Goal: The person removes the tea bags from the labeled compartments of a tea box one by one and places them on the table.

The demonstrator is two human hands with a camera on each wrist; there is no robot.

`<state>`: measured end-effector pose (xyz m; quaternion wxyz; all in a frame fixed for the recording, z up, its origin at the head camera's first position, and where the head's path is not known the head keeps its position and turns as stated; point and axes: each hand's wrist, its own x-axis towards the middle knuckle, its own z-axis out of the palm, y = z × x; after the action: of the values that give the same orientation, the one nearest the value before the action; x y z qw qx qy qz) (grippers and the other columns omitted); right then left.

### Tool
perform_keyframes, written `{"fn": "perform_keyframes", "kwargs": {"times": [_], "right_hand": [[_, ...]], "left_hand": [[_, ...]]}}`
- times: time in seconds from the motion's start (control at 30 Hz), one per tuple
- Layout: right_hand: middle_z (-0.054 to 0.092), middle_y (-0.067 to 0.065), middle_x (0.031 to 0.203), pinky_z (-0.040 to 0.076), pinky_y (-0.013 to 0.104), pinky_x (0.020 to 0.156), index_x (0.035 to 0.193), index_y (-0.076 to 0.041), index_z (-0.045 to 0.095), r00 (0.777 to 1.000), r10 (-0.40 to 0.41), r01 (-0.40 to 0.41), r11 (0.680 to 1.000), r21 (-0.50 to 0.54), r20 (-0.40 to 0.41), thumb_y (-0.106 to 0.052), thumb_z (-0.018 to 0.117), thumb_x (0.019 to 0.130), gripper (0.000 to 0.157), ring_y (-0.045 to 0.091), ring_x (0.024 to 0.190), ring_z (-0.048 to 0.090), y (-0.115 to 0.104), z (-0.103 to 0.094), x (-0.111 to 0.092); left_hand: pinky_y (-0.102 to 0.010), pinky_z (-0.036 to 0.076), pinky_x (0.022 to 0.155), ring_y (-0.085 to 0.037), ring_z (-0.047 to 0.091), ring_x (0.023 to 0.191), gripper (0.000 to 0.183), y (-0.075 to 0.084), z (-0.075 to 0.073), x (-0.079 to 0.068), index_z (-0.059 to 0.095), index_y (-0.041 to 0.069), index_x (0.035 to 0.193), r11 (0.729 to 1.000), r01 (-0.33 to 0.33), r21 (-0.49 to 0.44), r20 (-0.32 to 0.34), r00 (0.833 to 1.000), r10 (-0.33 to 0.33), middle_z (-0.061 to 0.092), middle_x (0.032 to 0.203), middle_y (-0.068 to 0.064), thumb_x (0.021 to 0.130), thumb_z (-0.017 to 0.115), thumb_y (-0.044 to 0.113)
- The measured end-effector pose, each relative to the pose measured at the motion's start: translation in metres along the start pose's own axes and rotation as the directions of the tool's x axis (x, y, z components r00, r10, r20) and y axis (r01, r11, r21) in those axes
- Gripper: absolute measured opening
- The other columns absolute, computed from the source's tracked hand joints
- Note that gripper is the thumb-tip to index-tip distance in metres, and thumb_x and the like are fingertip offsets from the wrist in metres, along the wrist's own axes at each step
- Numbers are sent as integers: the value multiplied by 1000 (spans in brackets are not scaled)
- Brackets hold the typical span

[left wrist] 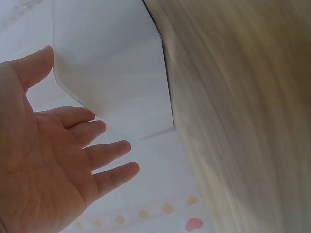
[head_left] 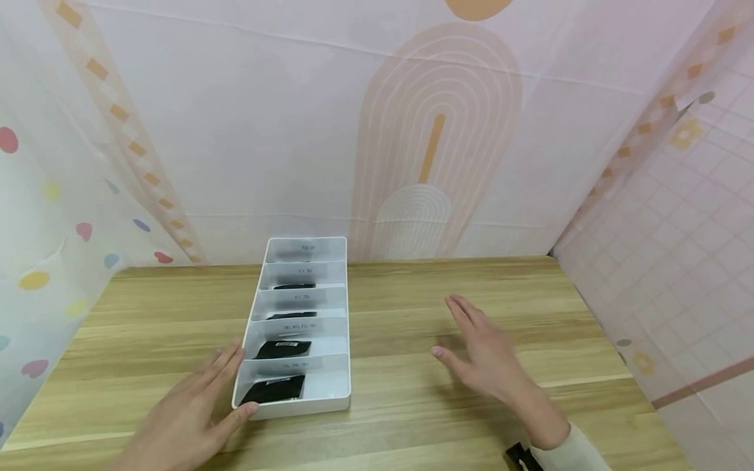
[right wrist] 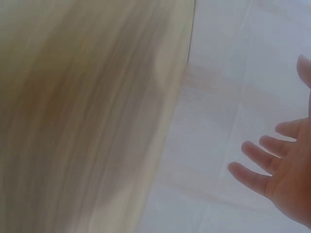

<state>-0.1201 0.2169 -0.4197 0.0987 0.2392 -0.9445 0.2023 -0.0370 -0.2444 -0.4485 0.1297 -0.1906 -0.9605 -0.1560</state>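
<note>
A long white tray with several compartments in a row stands on the wooden table, left of centre. Flat black packets lie in it, among them a front one and another behind it. At the tray's near left corner is my left hand, its thumb at the front edge and its fingers along the left side. The left wrist view shows those fingers extended beside the white wall of the tray. My right hand hovers over the table to the tray's right, fingers straight and holding nothing.
The wooden table reaches back to a patterned cloth backdrop, with similar cloth on both sides. Small printed marks label the compartment walls. A black strap-like item sits by the right sleeve.
</note>
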Motion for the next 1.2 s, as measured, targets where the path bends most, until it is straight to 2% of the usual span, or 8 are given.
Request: {"fn": "perform_keyframes", "kwargs": {"times": [0.23,0.47,0.77,0.93,1.2], "right_hand": [[38,20,164,39,62,115,162,-2,33,1000,-20,20,1000,21,20,-50,71,97,89,42,148,41,-13,6,5],[44,19,160,40,62,114,160,-2,39,998,-60,58,996,65,29,-43,77,95,87,40,146,44,-30,14,10],[46,14,160,40,57,116,159,-3,42,991,-122,116,989,91,63,-48,73,96,84,35,145,45,-51,24,17],[49,11,156,41,53,116,156,-3,45,983,-176,170,980,107,51,-50,74,96,81,31,143,47,-62,30,21],[52,7,153,42,51,115,153,-5,50,972,-228,221,970,101,62,-49,75,96,76,29,140,50,-79,39,25]], "left_hand": [[-7,0,117,-40,49,142,83,0,0,2,50,-1,153,999,-45,4,-36,998,45,48,159,-16,91,79,47],[-8,3,119,-38,51,141,84,0,1,1,51,-1,152,998,-68,-3,-52,996,68,49,159,-16,90,81,46],[-6,2,117,-38,51,140,85,2,0,2,51,-1,153,999,-49,-5,-40,998,49,48,160,-15,89,81,47],[-6,1,117,-38,51,141,84,2,0,2,51,-1,153,999,-41,-2,-31,999,41,47,161,-14,90,80,47],[-5,0,115,-44,55,135,84,3,0,2,52,-2,152,999,-32,-15,-26,999,32,48,159,-17,90,81,47]]}}
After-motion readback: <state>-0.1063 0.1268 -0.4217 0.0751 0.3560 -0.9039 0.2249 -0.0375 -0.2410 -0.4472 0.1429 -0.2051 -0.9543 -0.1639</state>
